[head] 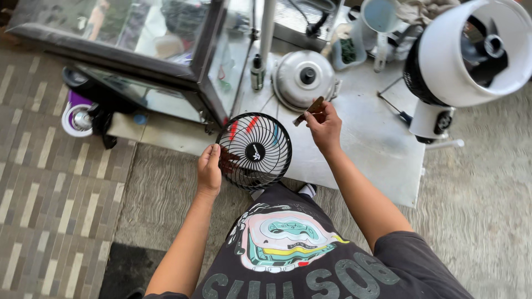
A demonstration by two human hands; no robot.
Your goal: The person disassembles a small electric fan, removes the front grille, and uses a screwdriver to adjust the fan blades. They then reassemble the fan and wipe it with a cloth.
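Note:
My left hand [209,167] grips the left rim of a round black wire fan grille [254,150], held upright in front of my body. Red and blue marks show through its wires. My right hand [325,126] is raised just right of the grille and holds a small brown-handled tool [309,110], its tip pointing up and to the left. The two hands are apart, with the grille between them.
A grey metal table [366,144] lies ahead with a domed metal lid [303,77], a small bottle [256,72] and a screwdriver [394,106]. A white fan body [460,61] stands at right. A glass display case [166,50] sits at left on patterned floor.

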